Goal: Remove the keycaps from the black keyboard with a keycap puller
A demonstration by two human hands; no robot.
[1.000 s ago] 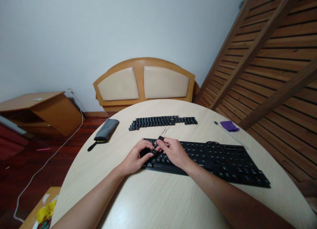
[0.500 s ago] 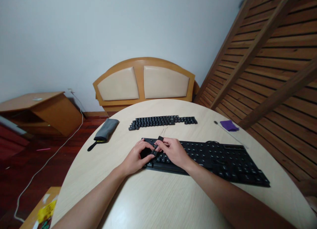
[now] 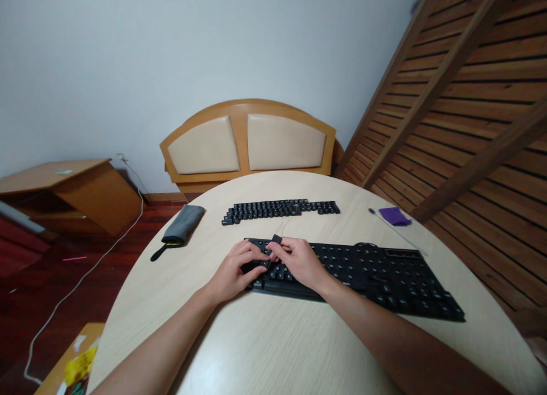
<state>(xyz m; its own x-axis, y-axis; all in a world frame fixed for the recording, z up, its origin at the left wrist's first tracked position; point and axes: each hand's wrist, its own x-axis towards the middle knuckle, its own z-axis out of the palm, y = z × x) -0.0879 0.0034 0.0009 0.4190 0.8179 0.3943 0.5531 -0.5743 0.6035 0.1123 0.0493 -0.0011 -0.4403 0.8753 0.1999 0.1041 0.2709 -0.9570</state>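
Keyboard (image 3: 367, 275), left hand (image 3: 233, 272) flat, right hand (image 3: 299, 261) pinching key puller (image 3: 276, 240)

Both forearms reach forward, converging. Left hand (image 3: 233, 272) curled, palm down; right hand (image 3: 301, 261) fingertips pinched together, touching the left's.

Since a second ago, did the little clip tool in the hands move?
Yes. The clip tool in the right hand tipped lower, toward the keyboard; its wire loops reach less far toward the row of loose keys.

keyboard (image 3: 363, 272) legends too small to read
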